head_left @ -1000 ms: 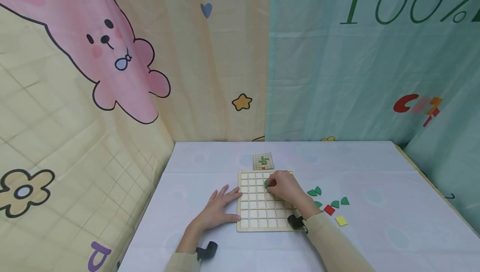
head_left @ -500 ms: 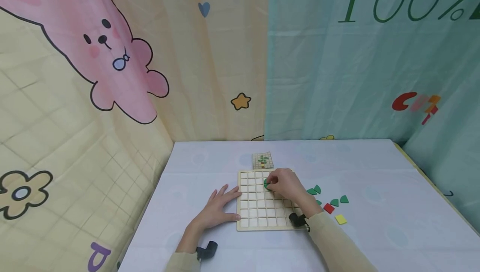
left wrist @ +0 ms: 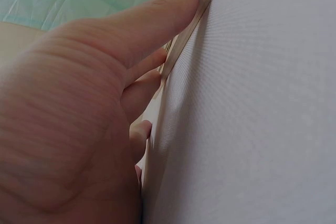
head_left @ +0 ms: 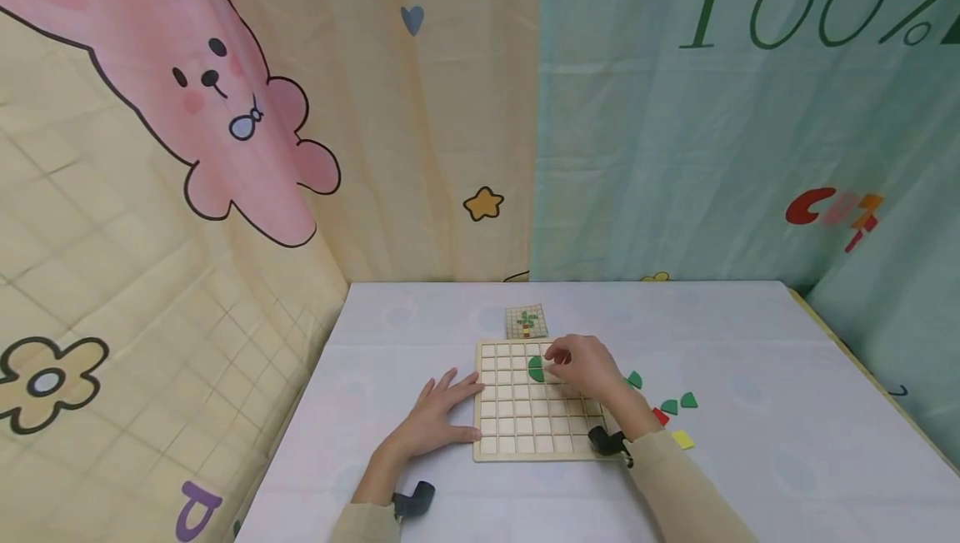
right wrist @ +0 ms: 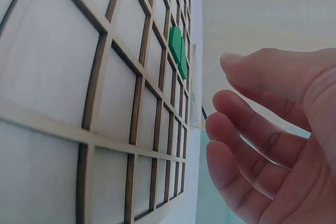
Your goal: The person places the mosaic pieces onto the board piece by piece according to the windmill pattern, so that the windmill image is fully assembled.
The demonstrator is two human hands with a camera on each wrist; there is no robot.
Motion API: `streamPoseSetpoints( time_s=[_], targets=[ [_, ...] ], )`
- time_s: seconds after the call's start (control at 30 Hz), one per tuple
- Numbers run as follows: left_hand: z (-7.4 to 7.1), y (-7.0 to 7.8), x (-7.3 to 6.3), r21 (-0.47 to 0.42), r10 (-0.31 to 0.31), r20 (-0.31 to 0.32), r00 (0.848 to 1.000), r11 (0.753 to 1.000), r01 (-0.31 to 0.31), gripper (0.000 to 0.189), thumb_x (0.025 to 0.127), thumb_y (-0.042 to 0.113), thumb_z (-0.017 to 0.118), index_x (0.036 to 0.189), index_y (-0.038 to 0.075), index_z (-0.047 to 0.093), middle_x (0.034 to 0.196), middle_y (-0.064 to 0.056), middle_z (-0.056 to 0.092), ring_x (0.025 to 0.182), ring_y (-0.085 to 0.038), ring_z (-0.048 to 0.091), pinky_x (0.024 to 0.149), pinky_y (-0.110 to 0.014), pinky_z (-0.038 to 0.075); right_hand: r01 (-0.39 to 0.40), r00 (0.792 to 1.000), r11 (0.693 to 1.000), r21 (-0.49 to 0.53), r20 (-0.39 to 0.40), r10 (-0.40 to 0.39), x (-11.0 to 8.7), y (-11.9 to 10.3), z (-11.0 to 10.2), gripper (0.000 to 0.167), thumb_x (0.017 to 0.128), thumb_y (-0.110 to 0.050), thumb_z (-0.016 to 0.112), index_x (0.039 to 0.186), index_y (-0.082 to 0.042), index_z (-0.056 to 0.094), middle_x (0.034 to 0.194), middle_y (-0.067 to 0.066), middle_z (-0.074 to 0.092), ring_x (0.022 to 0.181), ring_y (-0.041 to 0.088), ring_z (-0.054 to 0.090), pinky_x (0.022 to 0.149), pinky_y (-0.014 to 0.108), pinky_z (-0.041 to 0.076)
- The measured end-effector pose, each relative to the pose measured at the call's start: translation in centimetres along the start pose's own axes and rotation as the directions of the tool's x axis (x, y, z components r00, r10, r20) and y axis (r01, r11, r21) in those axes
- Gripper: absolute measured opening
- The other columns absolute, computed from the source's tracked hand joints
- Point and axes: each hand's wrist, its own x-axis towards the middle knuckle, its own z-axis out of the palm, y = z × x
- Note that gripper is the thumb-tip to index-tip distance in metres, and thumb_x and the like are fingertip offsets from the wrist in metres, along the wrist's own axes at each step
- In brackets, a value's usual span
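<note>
Green pair, head view: Two green pieces sit together on the grid board, just left of the right hand, their shared long axis running away from the person and their straight side facing that hand; the left hand is farther off.
Loose pieces: Green pieces, a red piece partly hidden and a yellow square lie right of the right hand, well apart from the left.
Pattern card: A small card lies beyond both hands.
Board's edge, left wrist view: The left hand, fingers spread, touches the board's left side with thumb and fingertips, gripping nothing.
Grid, right wrist view: The right hand hangs beside the board, fingers loosely bent, thumb parted from them; no piece shows in its grasp.
</note>
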Motion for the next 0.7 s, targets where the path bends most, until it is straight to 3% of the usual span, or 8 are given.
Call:
streamPoseSetpoints(
  time_s=[0.4,0.7],
  targets=[
    [0.3,-0.2,0.0,0.016,-0.018,-0.008,1.000,1.000,0.018,0.083,0.077,0.060,0.078,0.149,0.029,0.051,0.161,0.009,0.033,0.154,-0.030,0.010,0.121,-0.057,-0.001,-0.032,0.999,0.999,-0.040,-0.038,0.031,-1.2,0.7,-1.3,0.012,0.088,-0.015,0.078,0.099,-0.014,0.077,0.085,-0.008,0.063,0.077,0.012,0.057,0.069,0.034,0.051],
    [0.2,-0.1,0.1,0.013,-0.022,-0.009,1.000,1.000,0.022,0.083,0.078,0.060,0.078,0.149,0.028,0.051,0.161,0.009,0.033,0.154,-0.030,0.009,0.121,-0.057,-0.002,-0.099,0.994,0.995,-0.032,-0.042,0.098,-1.9,1.7,-2.5,0.013,0.087,-0.014,0.079,0.099,-0.013,0.076,0.086,-0.005,0.064,0.079,0.016,0.058,0.070,0.035,0.052]
  ],
)
